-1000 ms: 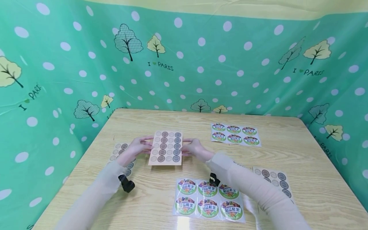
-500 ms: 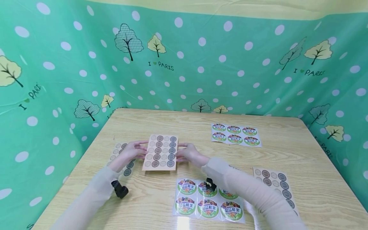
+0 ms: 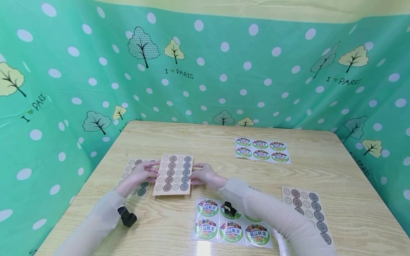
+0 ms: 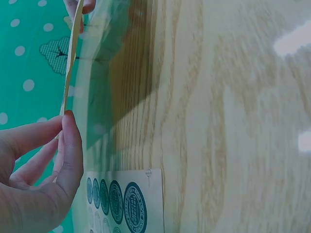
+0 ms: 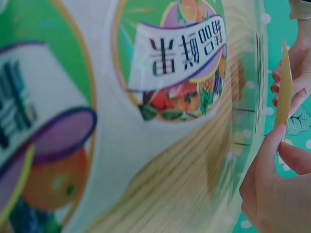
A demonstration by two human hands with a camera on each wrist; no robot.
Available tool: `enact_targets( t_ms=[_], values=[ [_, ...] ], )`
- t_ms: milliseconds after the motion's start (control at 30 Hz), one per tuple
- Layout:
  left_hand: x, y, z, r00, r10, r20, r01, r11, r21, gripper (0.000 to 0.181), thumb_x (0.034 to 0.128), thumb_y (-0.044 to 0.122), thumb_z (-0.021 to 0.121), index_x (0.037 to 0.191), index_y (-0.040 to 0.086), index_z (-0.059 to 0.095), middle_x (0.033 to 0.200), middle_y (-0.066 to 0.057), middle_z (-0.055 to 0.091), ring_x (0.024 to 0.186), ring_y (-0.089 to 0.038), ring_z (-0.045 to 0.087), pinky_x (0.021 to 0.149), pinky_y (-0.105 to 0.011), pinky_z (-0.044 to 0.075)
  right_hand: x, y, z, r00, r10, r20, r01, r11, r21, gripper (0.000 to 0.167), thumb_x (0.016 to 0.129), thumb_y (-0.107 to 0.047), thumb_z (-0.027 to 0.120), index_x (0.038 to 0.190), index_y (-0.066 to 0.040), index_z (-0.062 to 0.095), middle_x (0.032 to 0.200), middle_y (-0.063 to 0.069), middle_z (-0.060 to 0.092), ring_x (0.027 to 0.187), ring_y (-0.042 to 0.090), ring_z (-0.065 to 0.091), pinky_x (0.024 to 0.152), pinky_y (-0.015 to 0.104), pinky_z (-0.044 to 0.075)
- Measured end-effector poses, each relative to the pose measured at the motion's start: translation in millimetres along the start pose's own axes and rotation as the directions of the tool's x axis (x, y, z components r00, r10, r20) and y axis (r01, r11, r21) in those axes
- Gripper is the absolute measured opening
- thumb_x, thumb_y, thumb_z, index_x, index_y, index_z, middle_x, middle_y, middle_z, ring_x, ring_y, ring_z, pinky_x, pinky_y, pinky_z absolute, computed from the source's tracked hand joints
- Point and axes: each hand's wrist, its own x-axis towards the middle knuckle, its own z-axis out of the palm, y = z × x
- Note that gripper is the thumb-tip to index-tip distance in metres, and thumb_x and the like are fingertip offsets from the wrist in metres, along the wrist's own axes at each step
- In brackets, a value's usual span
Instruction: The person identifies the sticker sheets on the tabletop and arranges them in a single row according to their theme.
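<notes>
A kraft-coloured sheet of round stickers (image 3: 173,175) is held a little above the table between both hands. My left hand (image 3: 141,175) pinches its left edge; in the left wrist view the thumb and a finger (image 4: 73,145) meet on that edge. My right hand (image 3: 206,176) pinches the opposite edge, which the right wrist view shows with the sheet (image 5: 285,92) nearly edge-on. Under and beside my left hand lies a second round-sticker sheet (image 3: 141,192), partly covered by the hand and forearm.
A glossy fruit-label sheet (image 3: 206,229) lies at the front, partly under my right forearm. Another fruit-label sheet (image 3: 262,150) lies at the back. One more round-sticker sheet (image 3: 308,206) rests at right on the wooden table (image 3: 339,170). A green curtain (image 3: 205,89) stands behind.
Both hands have carried the held sticker sheet left and toward the front, closer to the sheet lying at left. More of the right-hand round-sticker sheet shows as my right forearm shifted left.
</notes>
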Motion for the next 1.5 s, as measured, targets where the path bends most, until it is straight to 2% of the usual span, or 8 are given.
enact_targets(
  t_ms=[233,433,800,1200,1500],
  values=[
    [-3.3,-1.5,-1.5,1.0,-0.014,-0.007,0.013,1.0,-0.005,0.059,0.078,-0.006,0.058,0.131,-0.006,0.033,0.081,-0.003,0.058,0.067,-0.01,0.059,0.066,-0.029,0.053,2.7,5,6,1.0,0.006,0.0,-0.006,1.0,0.009,0.057,0.075,0.011,0.057,0.128,0.003,0.038,0.089,0.02,0.063,0.064,0.019,0.062,0.068,0.033,0.053],
    [-5.0,-3.3,-2.8,0.999,-0.031,-0.015,0.031,1.0,0.006,0.057,0.0783,-0.007,0.057,0.131,-0.006,0.034,0.082,-0.004,0.059,0.066,-0.01,0.059,0.064,-0.027,0.053,6.6,10,11,1.0,0.007,-0.005,-0.007,1.0,0.022,0.057,0.074,0.013,0.056,0.127,0.004,0.038,0.087,0.02,0.063,0.062,0.018,0.062,0.068,0.034,0.053],
    [-3.4,-5.3,-1.9,0.999,-0.019,-0.036,0.02,0.999,0.03,0.056,0.0759,-0.01,0.058,0.128,-0.011,0.035,0.081,-0.01,0.06,0.062,-0.01,0.058,0.058,-0.025,0.053,10.4,14,16,1.0,0.002,-0.018,-0.002,1.0,0.026,0.058,0.073,0.014,0.056,0.127,0.004,0.038,0.087,0.019,0.062,0.065,0.019,0.061,0.067,0.032,0.054],
    [0.7,-10.3,0.0,0.995,-0.009,-0.1,0.021,0.993,0.118,0.051,0.074,-0.009,0.06,0.122,-0.013,0.042,0.08,-0.01,0.06,0.058,-0.01,0.058,0.056,-0.026,0.053,14.7,17,21,0.999,0.001,-0.039,-0.001,1.0,-0.009,0.059,0.072,0.015,0.054,0.128,0.005,0.036,0.084,0.02,0.063,0.066,0.022,0.062,0.062,0.031,0.054],
    [3.2,-14.0,-0.1,0.993,0.02,-0.113,0.0,0.985,0.174,0.048,0.0761,-0.007,0.059,0.119,-0.017,0.042,0.076,-0.014,0.058,0.057,-0.009,0.056,0.055,-0.025,0.053,17.0,16,24,0.999,0.007,-0.041,-0.008,1.0,-0.01,0.06,0.072,0.016,0.053,0.128,0.006,0.035,0.083,0.021,0.062,0.066,0.025,0.062,0.063,0.033,0.054]
  ],
)
